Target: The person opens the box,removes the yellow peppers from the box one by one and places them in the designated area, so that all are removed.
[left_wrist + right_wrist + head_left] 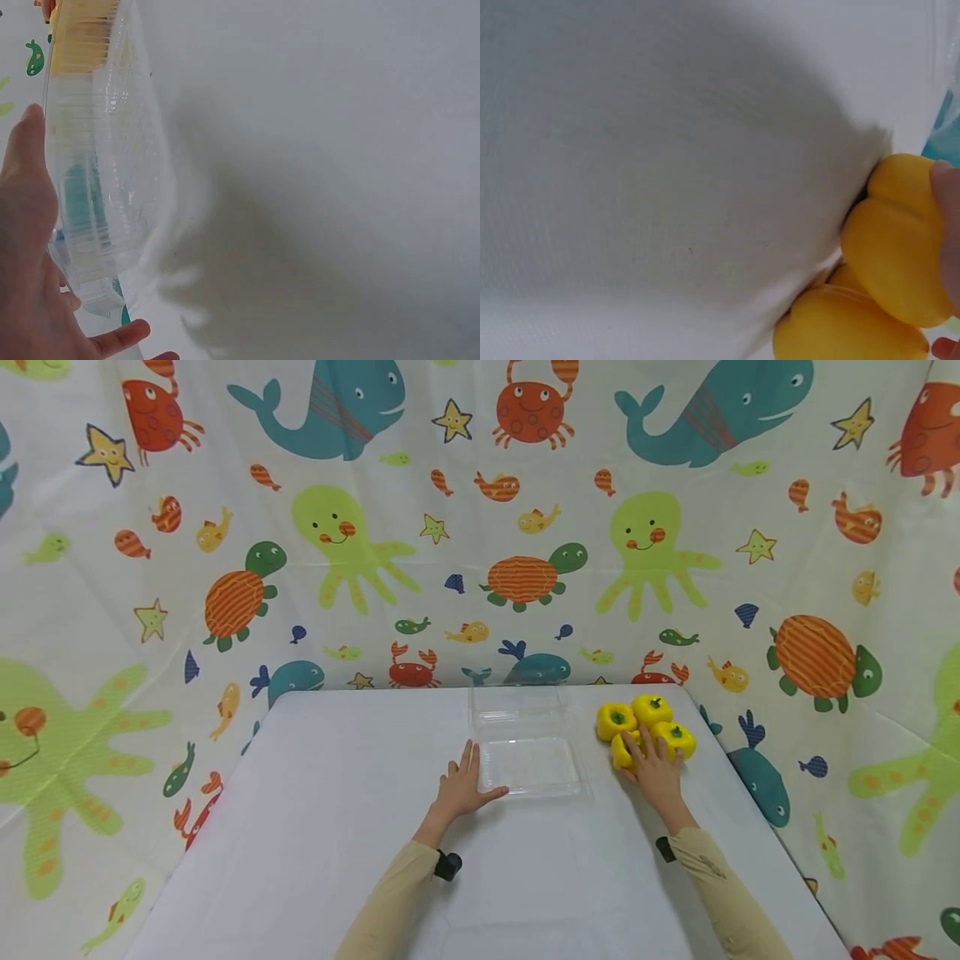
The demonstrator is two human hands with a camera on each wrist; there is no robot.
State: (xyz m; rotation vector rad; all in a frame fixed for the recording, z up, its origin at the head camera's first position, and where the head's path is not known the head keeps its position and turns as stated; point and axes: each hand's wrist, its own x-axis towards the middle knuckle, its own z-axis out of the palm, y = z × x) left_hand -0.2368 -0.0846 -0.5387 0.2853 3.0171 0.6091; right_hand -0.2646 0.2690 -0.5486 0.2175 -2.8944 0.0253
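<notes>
A clear plastic clamshell container [531, 767] stands on the white table with its lid [517, 703] raised at the back. My left hand [459, 789] is at its left side, fingers stretched forward and thumb spread along the near left corner. In the left wrist view the ribbed wall of the container [82, 172] rises beside the thumb. Several yellow bell peppers [615, 718] sit bunched to the right of the container. My right hand [658, 781] grips the nearest bell pepper [896, 240], partly covering it; its thumb lies on the pepper's side in the right wrist view.
The white table [337, 810] ends at a patterned sea-animal curtain [450, 552] behind and at both sides. A faint rectangular outline of clear plastic [525, 928] shows at the near edge. Each wrist carries a small black camera.
</notes>
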